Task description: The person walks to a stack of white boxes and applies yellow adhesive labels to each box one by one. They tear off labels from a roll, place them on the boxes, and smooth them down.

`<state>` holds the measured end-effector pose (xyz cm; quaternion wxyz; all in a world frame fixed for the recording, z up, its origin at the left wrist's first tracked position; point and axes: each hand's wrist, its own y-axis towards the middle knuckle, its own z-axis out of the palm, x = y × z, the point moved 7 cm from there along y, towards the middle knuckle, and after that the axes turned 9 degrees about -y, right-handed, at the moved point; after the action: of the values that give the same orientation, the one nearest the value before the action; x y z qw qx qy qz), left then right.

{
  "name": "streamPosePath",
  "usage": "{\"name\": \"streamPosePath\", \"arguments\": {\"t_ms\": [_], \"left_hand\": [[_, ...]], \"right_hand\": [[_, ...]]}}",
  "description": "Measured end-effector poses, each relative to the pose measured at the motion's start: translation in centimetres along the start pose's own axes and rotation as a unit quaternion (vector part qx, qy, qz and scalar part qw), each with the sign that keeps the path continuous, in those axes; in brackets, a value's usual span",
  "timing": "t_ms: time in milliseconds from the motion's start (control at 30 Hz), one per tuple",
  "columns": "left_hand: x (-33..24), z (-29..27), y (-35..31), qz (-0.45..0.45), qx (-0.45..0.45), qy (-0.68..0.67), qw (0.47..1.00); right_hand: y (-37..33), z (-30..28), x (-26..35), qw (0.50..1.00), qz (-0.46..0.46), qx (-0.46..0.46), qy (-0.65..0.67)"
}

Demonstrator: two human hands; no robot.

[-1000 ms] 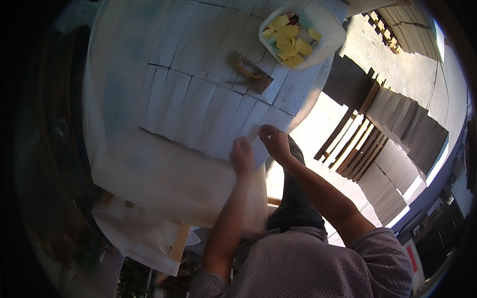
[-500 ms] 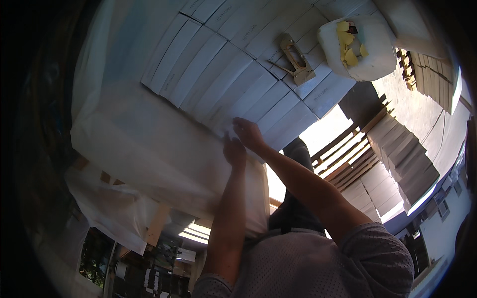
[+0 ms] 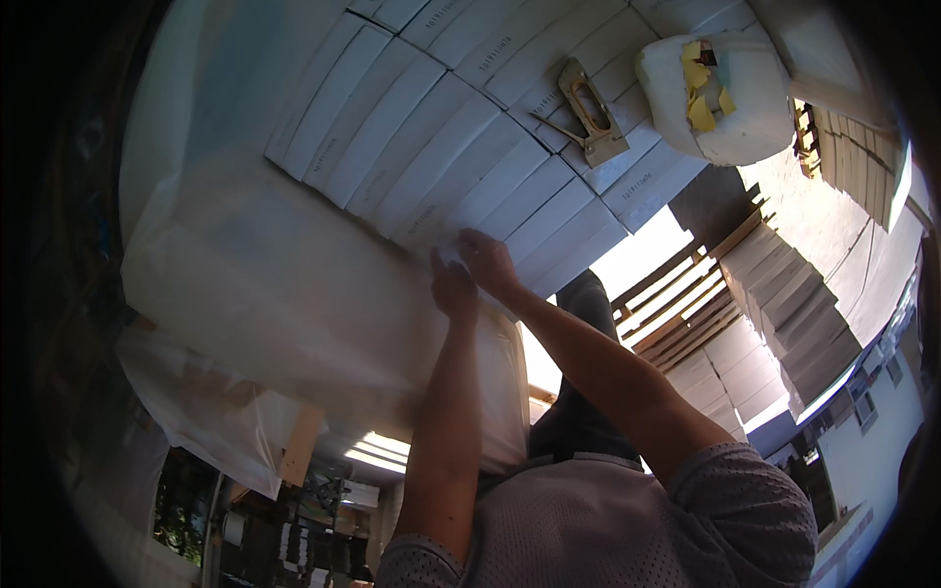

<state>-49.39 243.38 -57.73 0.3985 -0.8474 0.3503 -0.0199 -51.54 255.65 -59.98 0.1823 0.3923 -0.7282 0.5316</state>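
My two hands meet at the line where a translucent plastic sheet point(image 3: 284, 284) borders a layer of white boxes point(image 3: 441, 147). My left hand point(image 3: 454, 289) reaches up over the sheet's edge, its index finger stretched out and apart from the thumb. Just right of it, my right hand point(image 3: 488, 260) is closed with bent fingers against the nearest boxes; a pale blur lies by its fingertips, and what they hold cannot be made out. Farther off, a metal staple gun point(image 3: 591, 118) lies on the boxes, its handle lever sticking out to the left.
A white bundle point(image 3: 725, 127) with yellow scraps of paper on top sits at the far right of the boxes. Beyond are wooden pallets point(image 3: 681, 299) and more stacked boxes point(image 3: 794, 304). Plastic also hangs low at the left, beside a wooden post point(image 3: 300, 446).
My left hand has shifted slightly left and its fingers have spread a little. My right hand stays nearly in place. The view has moved slightly.
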Motion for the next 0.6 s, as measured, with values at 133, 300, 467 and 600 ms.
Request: {"name": "streamPosePath", "arguments": {"t_ms": [133,300,467,600], "left_hand": [[0.2,0.9,-0.2,0.014,0.021,0.035,0.999],[0.2,2.4,-0.7,0.051,0.037,0.128,0.990],[1.3,5.2,-0.5,0.136,0.115,0.234,0.956],[1.4,4.0,-0.9,0.177,0.032,0.192,0.965]], "right_hand": [[0.6,-0.4,0.1,0.997,-0.008,-0.007,-0.076],[1.1,-2.7,0.4,0.986,0.090,-0.047,-0.135],[1.0,-2.5,3.1,0.996,0.057,0.046,0.059],[2.5,1.1,3.4,0.982,0.046,0.157,0.092]]}}
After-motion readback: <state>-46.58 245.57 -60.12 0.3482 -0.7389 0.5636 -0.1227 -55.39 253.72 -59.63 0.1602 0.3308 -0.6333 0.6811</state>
